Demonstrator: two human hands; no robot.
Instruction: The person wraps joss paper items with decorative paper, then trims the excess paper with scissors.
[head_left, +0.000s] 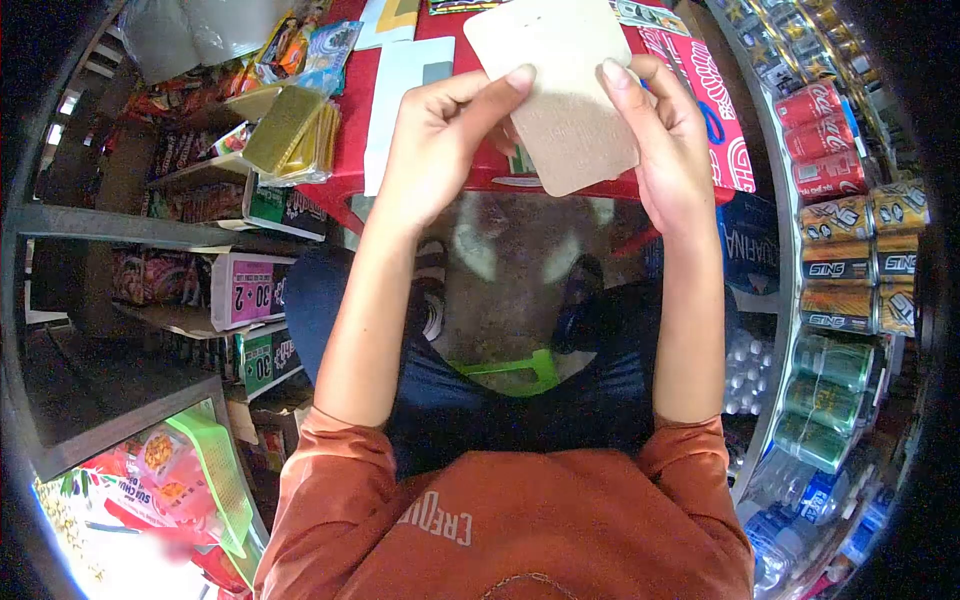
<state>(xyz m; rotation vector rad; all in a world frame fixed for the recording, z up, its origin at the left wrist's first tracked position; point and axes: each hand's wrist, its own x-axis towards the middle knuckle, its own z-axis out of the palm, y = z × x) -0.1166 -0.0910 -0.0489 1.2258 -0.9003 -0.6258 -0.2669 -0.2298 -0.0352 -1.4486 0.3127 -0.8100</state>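
Note:
Between my two hands is a beige cardboard card (pixel 570 110) with rounded corners, held up over the near edge of the red table. My left hand (pixel 450 135) grips its left edge, the thumb lying on the face and the fingers behind. On the opposite edge my right hand (pixel 665 135) pinches it the same way, thumb in front. Some fingers of both hands are hidden behind the card. White sheets (pixel 405 110) lie on the table just left of my left hand. A pink printed packet (pixel 735 150) with a blue loop lies beyond my right hand.
The red table (pixel 350 130) stands ahead of my knees. Shelves at left hold boxes (pixel 250 290) and a stack of gold packets (pixel 290 135). Packs of drink cans (pixel 840 230) and bottles (pixel 800 510) line the right side. A green stool edge (pixel 510 372) shows between my legs.

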